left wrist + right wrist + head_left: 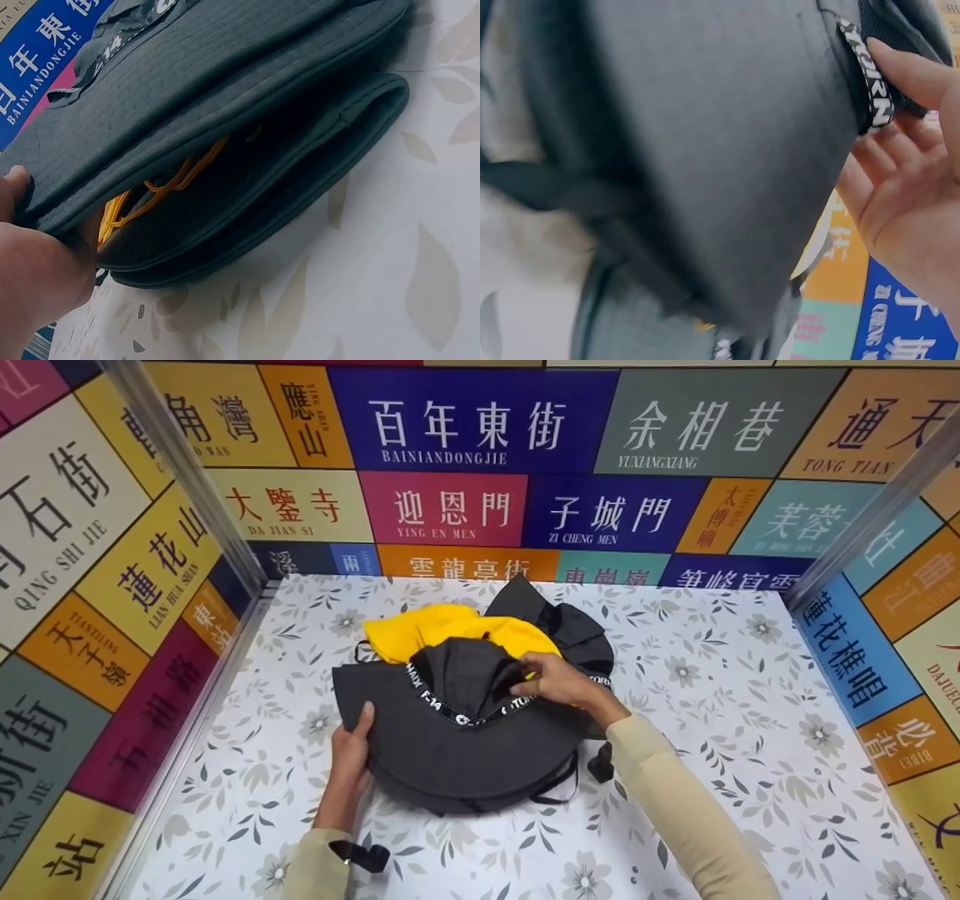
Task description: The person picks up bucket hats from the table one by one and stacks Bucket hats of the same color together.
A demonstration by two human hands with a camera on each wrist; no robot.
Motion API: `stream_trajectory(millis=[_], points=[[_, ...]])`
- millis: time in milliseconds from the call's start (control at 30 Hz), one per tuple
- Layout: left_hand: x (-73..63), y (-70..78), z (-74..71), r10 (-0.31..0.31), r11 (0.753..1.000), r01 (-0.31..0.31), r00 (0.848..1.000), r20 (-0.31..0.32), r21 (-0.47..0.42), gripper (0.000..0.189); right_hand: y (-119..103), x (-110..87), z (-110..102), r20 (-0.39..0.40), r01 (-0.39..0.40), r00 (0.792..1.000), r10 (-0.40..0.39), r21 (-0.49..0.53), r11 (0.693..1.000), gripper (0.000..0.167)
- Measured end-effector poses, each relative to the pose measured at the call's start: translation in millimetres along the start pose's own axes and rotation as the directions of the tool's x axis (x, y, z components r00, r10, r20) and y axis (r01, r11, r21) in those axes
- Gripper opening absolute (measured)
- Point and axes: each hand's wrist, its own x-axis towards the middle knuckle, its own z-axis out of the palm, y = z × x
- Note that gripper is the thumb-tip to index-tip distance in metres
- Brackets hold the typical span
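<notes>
A black wide-brimmed sun hat (465,750), with a lettered band round its crown, lies tilted above other hats. My left hand (351,754) pinches the left end of its brim, thumb on top and fingers underneath. At the right of the crown, my right hand (555,679) grips the hat by its band edge; in the right wrist view the thumb lies beside the lettered band (870,79). Below the held brim, the left wrist view shows another dark brim (247,217) and an orange cord (180,176).
Directly behind the held hat is a yellow hat (427,626), and another black hat (581,637) sits at the back right. A black strap (562,784) loops out at the right. The flower-patterned tabletop (720,810) meets lettered panels (465,416) at the back and sides.
</notes>
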Motion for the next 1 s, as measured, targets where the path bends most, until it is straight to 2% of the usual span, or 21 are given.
stream_trajectory(millis=[233,467,633,700,900,1000], points=[[0.0,-1.4,0.1,-0.010,1.000,0.010,1.000,-0.014,0.008,0.068,23.8,-14.5,-1.1,-0.092,-0.083,0.992,0.083,0.004,0.997,0.031],[2.0,-4.8,0.8,-0.005,1.000,0.005,1.000,-0.025,0.024,0.067,39.4,-29.4,1.9,-0.157,-0.166,0.972,0.176,0.073,0.983,0.036],[3.4,-8.5,-0.4,-0.014,1.000,0.015,0.999,-0.037,0.006,0.068,54.1,-42.7,8.0,-0.226,-0.179,0.958,0.176,0.007,0.984,0.046],[2.8,-9.4,-0.1,-0.022,1.000,0.022,0.999,-0.047,0.006,0.068,59.1,-47.3,10.6,-0.234,-0.185,0.955,0.183,0.010,0.983,0.049],[2.7,-12.0,2.8,-0.014,1.000,0.017,0.994,-0.110,0.022,0.066,66.4,-56.4,14.6,-0.273,-0.221,0.930,0.245,0.115,0.968,0.051],[2.6,-12.6,5.1,-0.011,1.000,0.014,0.993,-0.121,0.024,0.066,69.1,-59.2,15.7,-0.290,-0.231,0.915,0.279,0.190,0.954,0.052]])
